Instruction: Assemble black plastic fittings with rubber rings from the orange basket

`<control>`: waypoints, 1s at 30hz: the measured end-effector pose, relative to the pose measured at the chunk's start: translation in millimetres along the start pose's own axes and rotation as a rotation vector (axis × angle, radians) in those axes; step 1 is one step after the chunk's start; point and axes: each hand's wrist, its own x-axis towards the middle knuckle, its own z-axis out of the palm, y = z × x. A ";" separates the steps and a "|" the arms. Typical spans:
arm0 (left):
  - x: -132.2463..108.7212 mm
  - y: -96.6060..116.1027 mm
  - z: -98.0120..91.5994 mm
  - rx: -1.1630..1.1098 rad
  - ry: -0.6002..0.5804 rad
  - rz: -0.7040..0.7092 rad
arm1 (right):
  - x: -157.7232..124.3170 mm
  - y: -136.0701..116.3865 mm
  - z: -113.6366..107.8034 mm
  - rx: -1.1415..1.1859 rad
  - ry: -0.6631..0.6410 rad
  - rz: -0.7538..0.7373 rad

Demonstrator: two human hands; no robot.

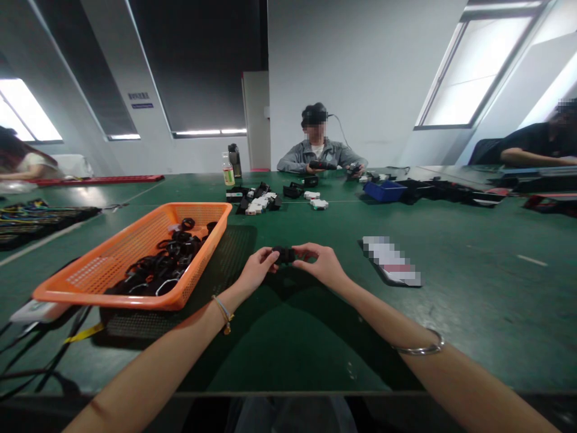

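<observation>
Between my two hands, over the green table (pixel 451 325), is a small black ribbed part (pixel 283 255) whose exact kind I cannot make out. My left hand (pixel 260 264) pinches its left end between thumb and fingers. At its right end, my right hand (pixel 321 263) grips it with thumb and forefinger curved into a ring. Left of my hands stands an orange plastic basket (pixel 130 299) with a perforated wall. Several black ring-shaped parts (pixel 169 258) are heaped inside it, mostly toward the right and near side.
A phone (pixel 391 262) lies right of my hands. Black and white pieces (pixel 259 201), a bottle (pixel 228 171) and a blue bin (pixel 384 190) sit farther back. Across the table a person (pixel 319 147) holds dark objects. Cables (pixel 49 355) run beside the basket.
</observation>
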 end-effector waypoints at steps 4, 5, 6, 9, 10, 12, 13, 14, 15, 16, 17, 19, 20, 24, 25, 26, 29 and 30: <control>-0.5 0.5 0.1 -0.009 0.002 -0.010 | -0.8 0.7 0.1 -0.047 0.019 -0.076; -0.6 0.9 0.2 -0.013 0.001 -0.015 | -1.0 0.3 0.2 -0.061 0.029 -0.091; -0.7 1.2 0.5 -0.017 -0.001 -0.018 | -1.1 -0.1 0.4 -0.073 0.038 -0.103; -0.8 2.1 1.1 -0.020 -0.002 -0.017 | -1.2 -1.5 1.1 -0.085 0.055 -0.127; -0.9 2.2 1.2 -0.020 -0.003 -0.016 | -1.2 -1.9 1.4 -0.086 0.057 -0.128; -0.8 2.0 1.1 -0.020 -0.004 -0.013 | -1.1 -2.5 1.9 -0.090 0.060 -0.121; -0.8 1.8 1.0 -0.020 -0.004 -0.013 | -1.1 -2.9 2.0 -0.091 0.060 -0.115; -0.6 1.5 0.8 -0.020 -0.003 -0.014 | -1.2 -3.3 2.2 -0.089 0.059 -0.107; -0.5 1.3 0.6 -0.019 -0.003 -0.014 | -1.3 -3.8 2.2 -0.082 0.059 -0.096; -0.4 1.0 0.5 -0.017 -0.002 -0.015 | -1.4 -4.4 2.3 -0.072 0.060 -0.084; -0.2 0.9 0.4 -0.015 -0.002 -0.015 | -1.6 -5.0 2.3 -0.061 0.060 -0.072; -0.1 0.8 0.4 -0.008 -0.004 -0.014 | -1.7 -6.1 2.3 -0.049 0.061 -0.058; -0.1 1.0 0.4 -0.004 -0.003 -0.012 | -1.7 -6.6 2.2 -0.051 0.061 -0.056; -0.6 1.8 1.0 0.011 0.009 -0.005 | -1.3 -7.7 1.4 -0.072 0.051 -0.046; -0.8 1.9 1.0 0.013 0.011 -0.004 | -1.2 -7.8 1.1 -0.074 0.049 -0.041; -1.0 2.1 1.1 0.014 0.012 -0.003 | -1.1 -7.9 0.7 -0.076 0.046 -0.036; -1.3 2.3 1.2 0.014 0.009 0.000 | -1.1 -7.9 0.1 -0.081 0.042 -0.030; -1.3 2.3 1.2 0.015 0.008 0.001 | -1.2 -7.8 0.1 -0.081 0.042 -0.032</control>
